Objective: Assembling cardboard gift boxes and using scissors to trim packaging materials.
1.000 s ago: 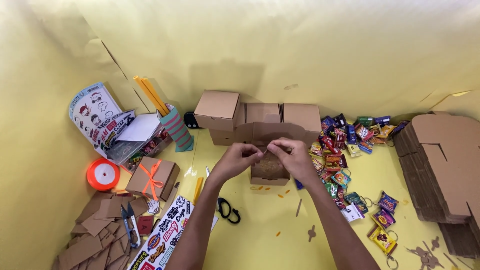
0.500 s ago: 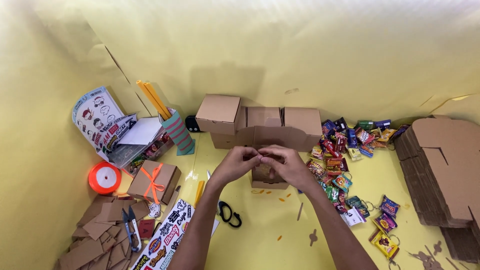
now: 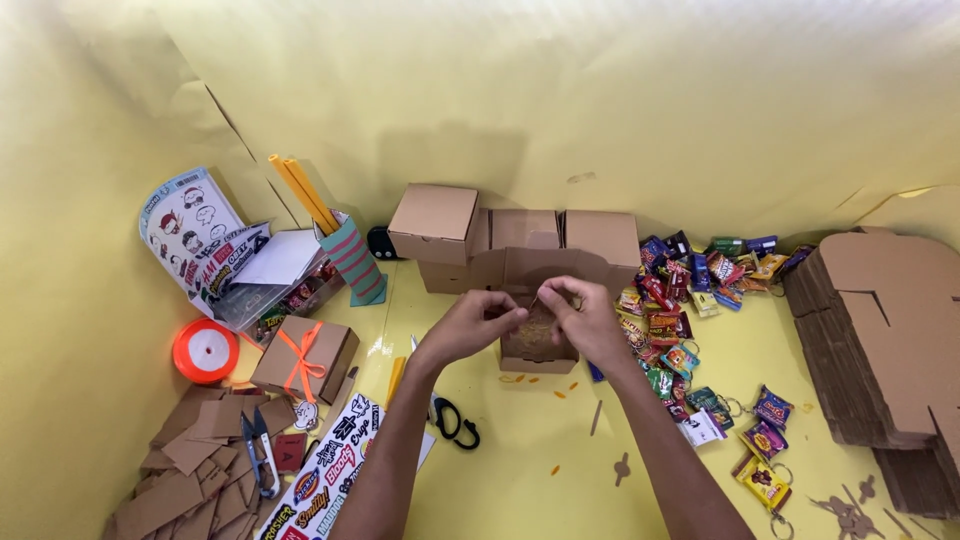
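Left hand [image 3: 478,322]: fingertips pinched together above the open small box [image 3: 537,345]
Right hand [image 3: 590,318]: pinched too, equally near, box directly below

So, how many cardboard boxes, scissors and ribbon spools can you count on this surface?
Closed plain boxes at the back: 3
Open box under left hand and right hand: 1
Ribbon-tied box: 1
Scissors: 1
Snips: 1
Orange ribbon spool: 1
Total: 8
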